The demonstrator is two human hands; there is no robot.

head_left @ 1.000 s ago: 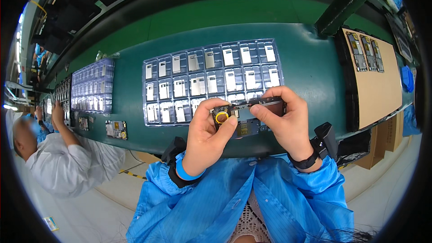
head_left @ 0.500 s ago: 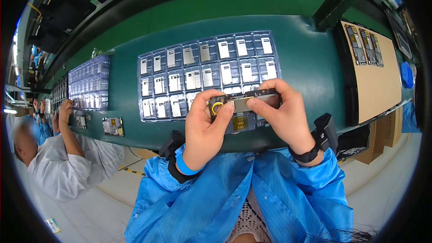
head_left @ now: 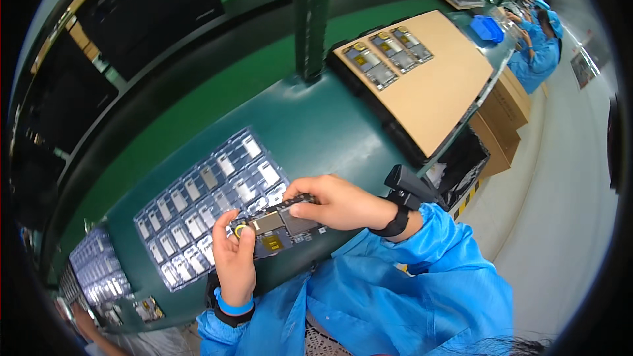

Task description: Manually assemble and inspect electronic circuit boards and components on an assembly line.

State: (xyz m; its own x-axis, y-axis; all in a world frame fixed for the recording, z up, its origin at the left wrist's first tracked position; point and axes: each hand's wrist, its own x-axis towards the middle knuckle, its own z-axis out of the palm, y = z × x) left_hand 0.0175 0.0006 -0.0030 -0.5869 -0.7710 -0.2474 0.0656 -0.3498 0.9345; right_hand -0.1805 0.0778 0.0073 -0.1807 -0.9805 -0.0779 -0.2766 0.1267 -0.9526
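Observation:
A dark circuit board (head_left: 273,242) with metal shields, gold contacts and a yellow ring is held between both my hands, above the near edge of a clear plastic tray (head_left: 173,285). My left hand (head_left: 233,260) pinches its left end, thumb beside the yellow ring. Gripping the right end, my right hand (head_left: 336,203) lays its thumb on a grey metal shield and its fingers along the far edge. Rows of small silver metal plates (head_left: 192,189) fill the tray's pockets. Three similar circuit boards (head_left: 393,51) lie side by side on a tan cardboard sheet (head_left: 438,102).
A green post (head_left: 311,20) rises behind the table. Farther right are a blue bin (head_left: 488,28), cardboard boxes (head_left: 504,105) and co-workers in blue (head_left: 541,56). At lower left are another plastic tray (head_left: 99,265), a loose board (head_left: 148,308) and a co-worker's arm (head_left: 91,329).
My view has swung to the right, so the cardboard sheet with its boards now appears nearer the middle. Both hands still hold the circuit board; the right thumb has shifted toward its right end.

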